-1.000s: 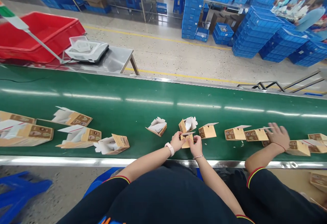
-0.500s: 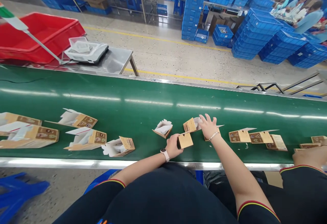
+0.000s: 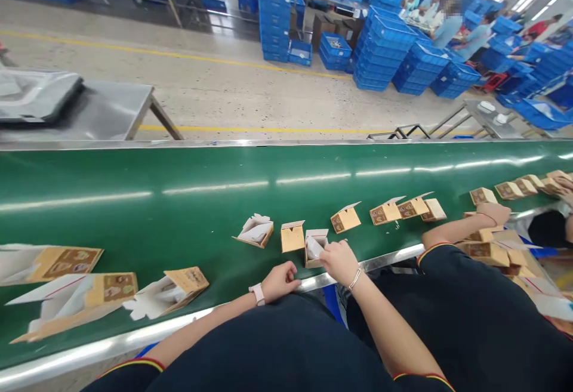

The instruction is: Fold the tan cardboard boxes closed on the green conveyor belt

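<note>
On the green belt [image 3: 215, 165], an open carton [image 3: 312, 263] is sitting at the near edge with a white packet [image 3: 314, 247] inside, and the right hand [image 3: 341, 262] is reaching over its right side to the packet, though I cannot tell whether the fingers are clamping it. The left hand [image 3: 278, 283] is resting at the near edge, thumb and fingers loosely curled apart, while a tan box [image 3: 292, 239] is standing just left of the carton.
</note>
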A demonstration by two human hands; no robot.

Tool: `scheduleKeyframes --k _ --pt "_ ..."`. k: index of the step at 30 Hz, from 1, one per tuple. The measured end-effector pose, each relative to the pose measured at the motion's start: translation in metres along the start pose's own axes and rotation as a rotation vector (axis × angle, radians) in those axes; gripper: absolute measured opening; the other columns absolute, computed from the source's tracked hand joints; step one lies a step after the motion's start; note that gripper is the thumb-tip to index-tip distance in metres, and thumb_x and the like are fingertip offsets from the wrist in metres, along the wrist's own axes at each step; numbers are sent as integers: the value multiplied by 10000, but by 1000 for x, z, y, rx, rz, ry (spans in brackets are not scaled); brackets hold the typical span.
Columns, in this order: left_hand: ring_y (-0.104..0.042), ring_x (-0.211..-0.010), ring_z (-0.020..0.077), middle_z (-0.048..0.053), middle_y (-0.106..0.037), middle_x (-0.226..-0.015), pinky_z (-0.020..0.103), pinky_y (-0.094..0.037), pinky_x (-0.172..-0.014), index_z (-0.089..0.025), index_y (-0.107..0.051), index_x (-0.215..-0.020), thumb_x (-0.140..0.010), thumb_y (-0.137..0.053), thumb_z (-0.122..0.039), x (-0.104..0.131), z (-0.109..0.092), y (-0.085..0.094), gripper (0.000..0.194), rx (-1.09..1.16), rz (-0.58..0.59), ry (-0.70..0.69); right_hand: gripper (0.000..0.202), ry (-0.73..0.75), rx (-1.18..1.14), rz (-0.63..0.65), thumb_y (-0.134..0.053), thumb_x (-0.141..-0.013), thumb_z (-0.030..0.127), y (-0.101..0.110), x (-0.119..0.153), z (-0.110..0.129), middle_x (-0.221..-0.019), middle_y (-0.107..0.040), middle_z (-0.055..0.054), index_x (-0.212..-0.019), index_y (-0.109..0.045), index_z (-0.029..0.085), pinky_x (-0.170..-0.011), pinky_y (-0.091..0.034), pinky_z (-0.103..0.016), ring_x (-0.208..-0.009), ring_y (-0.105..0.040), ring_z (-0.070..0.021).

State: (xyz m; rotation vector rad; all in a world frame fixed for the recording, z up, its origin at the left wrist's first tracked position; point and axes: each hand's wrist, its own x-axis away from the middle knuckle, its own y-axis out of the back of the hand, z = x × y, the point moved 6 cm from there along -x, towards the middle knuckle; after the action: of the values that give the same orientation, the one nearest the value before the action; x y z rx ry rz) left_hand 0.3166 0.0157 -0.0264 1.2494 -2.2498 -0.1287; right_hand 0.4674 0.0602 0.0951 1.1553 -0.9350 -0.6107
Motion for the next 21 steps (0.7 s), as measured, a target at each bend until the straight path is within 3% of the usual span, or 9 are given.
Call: scheduleKeyframes --k 3,5,8,11,14,16,19,21 --pt "-627 -944 230 99 -649 -1015 388 -526 -811 -182 -548 -1033 -768 -604 -313 5 -30 13 301 -98 -227 -398 180 -41 -176 -234 -567 -840 272 -19 25 3 -734 -581 -48 -716 -677 203 -617 -376 -269 -694 -531 -148" --pt "-556 -1140 262 136 -589 -1203 445 -490 -920 -194 -485 -1198 -792 -603 -307 6 -46 11 438 -159 -263 -664 154 -123 -316 -511 -596 -819 343 -31 42 -3 -779 -568 -52 -826 -680 214 -656 -442 -293 -741 -542 -173" --pt "-438 -1289 277 152 -516 -1329 482 -437 -992 -202 -338 -1371 -839 -570 -302 0 -55 -2 589 -280 -241 -896 411 -265 -477 -846 -618 -788 400 -58 64 -13 -982 -579 -110 -1142 -585 195 -792 -499 -397 -928 -569 -239" --pt "-388 -1329 287 153 -513 -1345 479 -431 -977 -197 -314 -1403 -883 -506 -278 -9 -54 -13 560 -395 -233 -965 563 -228 -533 -880 -597 -800 400 -87 67 -11 -1168 -565 -144 -1306 -454 198 -898 -480 -454 -1096 -545 -270" --pt "-387 -1327 301 135 -553 -1314 486 -405 -973 -215 -433 -1344 -894 -479 -264 -17 -54 -18 455 -475 -210 -949 571 -177 -484 -825 -622 -777 424 -99 60 -12 -1254 -555 -140 -1290 -490 210 -967 -422 -515 -1239 -445 -308" --pt "-412 -1304 304 110 -593 -1271 487 -393 -963 -242 -521 -1273 -886 -492 -271 -23 -58 -20 389 -494 -180 -886 448 -161 -477 -781 -633 -772 416 -100 54 -17 -1221 -592 -119 -1175 -593 226 -979 -396 -531 -1253 -425 -312" --pt "-475 -1226 302 71 -673 -1132 486 -385 -937 -274 -650 -1079 -866 -522 -270 -35 -69 -20 249 -441 -173 -754 167 -162 -601 -754 -579 -820 361 -97 42 -28 -1026 -672 -75 -873 -689 247 -966 -406 -493 -1143 -512 -263" --pt "-516 -1142 297 68 -704 -967 486 -383 -929 -254 -688 -896 -846 -548 -272 -42 -76 -22 150 -338 -202 -682 245 -293 -731 -845 -524 -851 347 -97 40 -38 -872 -663 -65 -669 -635 227 -910 -441 -444 -1012 -564 -228"
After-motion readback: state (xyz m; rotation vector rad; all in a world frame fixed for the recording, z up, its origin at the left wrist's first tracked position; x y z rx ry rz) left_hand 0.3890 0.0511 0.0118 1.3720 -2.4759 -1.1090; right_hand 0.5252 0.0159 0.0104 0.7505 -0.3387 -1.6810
